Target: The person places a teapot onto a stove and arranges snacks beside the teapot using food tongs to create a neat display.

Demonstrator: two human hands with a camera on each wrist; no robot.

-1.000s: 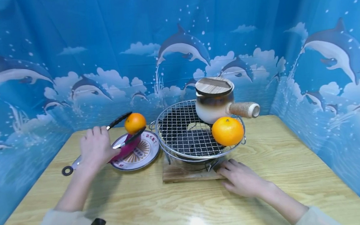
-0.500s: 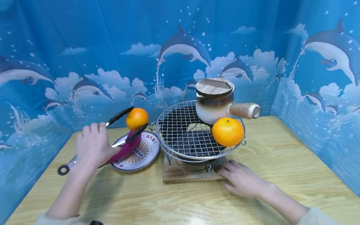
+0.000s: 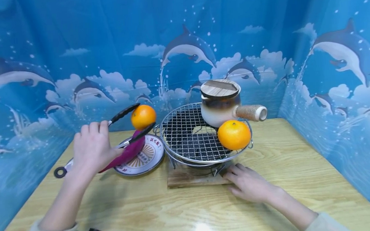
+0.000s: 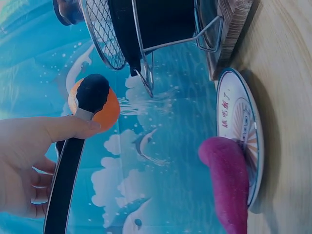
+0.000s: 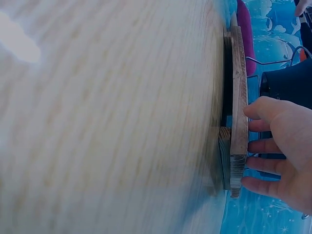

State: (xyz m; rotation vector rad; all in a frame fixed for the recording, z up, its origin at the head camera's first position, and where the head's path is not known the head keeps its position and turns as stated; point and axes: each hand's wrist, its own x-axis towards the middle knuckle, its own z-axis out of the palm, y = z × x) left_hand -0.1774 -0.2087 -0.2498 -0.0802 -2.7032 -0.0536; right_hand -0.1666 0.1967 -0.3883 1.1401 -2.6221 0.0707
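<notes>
My left hand [image 3: 93, 146] grips a pair of kitchen tongs [image 3: 123, 114] with black tips, its thumb along one arm in the left wrist view. Between the tips an orange [image 3: 143, 117] is held in the air, left of the grill. Beneath it a purple sweet potato [image 3: 128, 154] lies across a patterned plate [image 3: 157, 149], one end over the rim. My right hand [image 3: 249, 184] rests at the front right corner of the wooden board [image 3: 189, 181] under the grill. In the right wrist view its fingertips touch the board's upper face.
A round wire grill [image 3: 186, 129] on a dark stove stands mid-table. On its right side sit a clay pot [image 3: 216, 111] with wooden lid and wrapped handle [image 3: 248, 112], and a second orange [image 3: 234, 134]. A dolphin-print curtain [image 3: 135, 37] closes off the back and sides.
The held orange and the tongs have risen off the plate area and shifted slightly right. My left forearm has moved a little left. My right hand has stayed on the board.
</notes>
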